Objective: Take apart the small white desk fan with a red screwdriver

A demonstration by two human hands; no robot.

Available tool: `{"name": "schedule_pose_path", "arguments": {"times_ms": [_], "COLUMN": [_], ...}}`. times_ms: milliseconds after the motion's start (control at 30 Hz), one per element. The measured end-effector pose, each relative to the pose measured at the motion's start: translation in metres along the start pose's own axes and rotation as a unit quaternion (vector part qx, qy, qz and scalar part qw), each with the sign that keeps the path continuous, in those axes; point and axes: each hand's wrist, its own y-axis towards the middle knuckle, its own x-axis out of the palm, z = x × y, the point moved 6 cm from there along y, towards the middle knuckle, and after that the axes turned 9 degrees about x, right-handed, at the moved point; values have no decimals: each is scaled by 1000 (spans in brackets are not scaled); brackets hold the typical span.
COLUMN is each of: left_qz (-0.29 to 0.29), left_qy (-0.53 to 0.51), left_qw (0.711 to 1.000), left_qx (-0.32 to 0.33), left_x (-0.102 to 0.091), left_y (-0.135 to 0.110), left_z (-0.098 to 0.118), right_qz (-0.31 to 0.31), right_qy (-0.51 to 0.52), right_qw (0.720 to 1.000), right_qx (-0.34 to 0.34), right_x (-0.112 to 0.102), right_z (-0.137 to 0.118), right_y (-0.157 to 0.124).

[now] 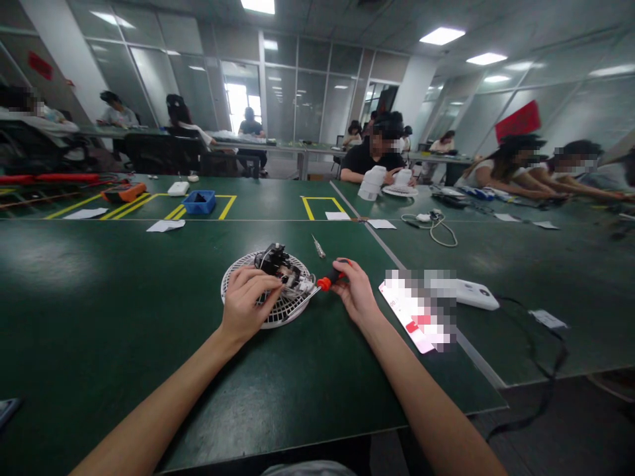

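Note:
On the green table a round white fan grille [233,264] lies flat, carrying a black fan motor [272,258] with white wiring. My left hand [248,297] reaches over the grille from the left, its thumb and fingers closed on the near side of the motor; the exact spot they pinch is partly hidden. In my right hand [356,291] is a screwdriver [333,276] with a black and red handle, its shaft slanting down left over the grille's right edge. A small clear-handled screwdriver [318,248] lies just beyond the grille.
Right of my arm lie a lit phone [411,314] and a white device [476,293] with a black cable. Farther off are a blue bin [199,202], an orange multimeter [124,192], paper slips and a white cord [444,228]. A co-worker [370,155] sits opposite behind white parts.

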Motion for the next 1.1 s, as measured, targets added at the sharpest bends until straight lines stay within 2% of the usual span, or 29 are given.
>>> {"name": "schedule_pose_path", "arguments": {"times_ms": [233,467,567,767,1100], "left_qz": [5,32,51,60,69], "left_qy": [-12,-8,1,-11,0], "left_qw": [1000,999,998,998,997], "left_qx": [0,-27,-32,5,-23], "left_x": [0,-2,-4,-5,-4], "left_y": [-2,-3,-3,0,-4], "left_z": [-1,-3,-3,3,1], "right_qz": [60,83,85,94,99], "right_qy": [54,68,67,73,72], "right_qw": [996,992,992,990,989], "right_qx": [-28,-60,-65,-77,-88], "right_x": [-10,-17,-19,-19,-22], "right_z": [-2,-5,-5,-6,-5], "right_y": [3,4,6,4,7]}}
